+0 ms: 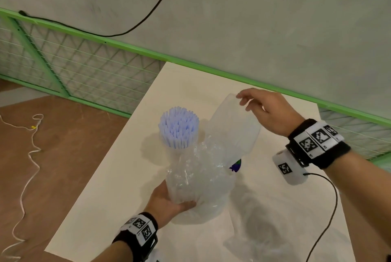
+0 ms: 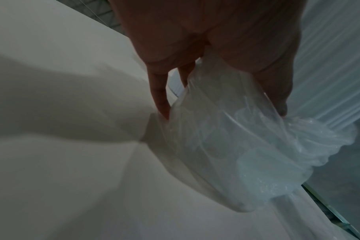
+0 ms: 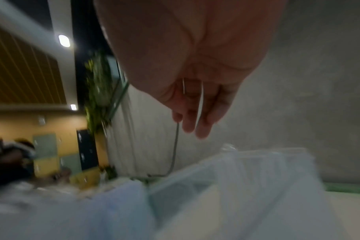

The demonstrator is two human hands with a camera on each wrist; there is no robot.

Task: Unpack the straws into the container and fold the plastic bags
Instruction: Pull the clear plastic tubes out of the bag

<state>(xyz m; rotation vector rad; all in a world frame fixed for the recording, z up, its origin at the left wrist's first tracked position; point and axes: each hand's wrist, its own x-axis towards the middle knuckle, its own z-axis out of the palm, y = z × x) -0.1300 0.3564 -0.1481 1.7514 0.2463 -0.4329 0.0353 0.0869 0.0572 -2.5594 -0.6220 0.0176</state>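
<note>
Two hands lift a crinkled plastic bag (image 1: pixel 203 177) above the desk (image 1: pixel 105 208) beside upright straws (image 1: pixel 178 127) — left hand (image 1: pixel 167 200) cradling its base, right hand (image 1: pixel 264 109) pinching its limp, slippery-looking top edge.

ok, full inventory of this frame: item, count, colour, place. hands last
straws: one bundle, pale blue-white, standing upright at the table's far left
plastic bag: one, clear and crumpled, around the lower part of the bundle, with its free end lifted
container: not clearly made out under the plastic
table: one, cream, centre
railing: one, green with wire mesh, behind the table
cable: one, black, hanging across the grey wall
cord: one, white, on the brown floor at left
left hand: grips the bagged base from below
right hand: pinches the bag's lifted end
wristbands: one on each wrist, black with printed markers
</note>
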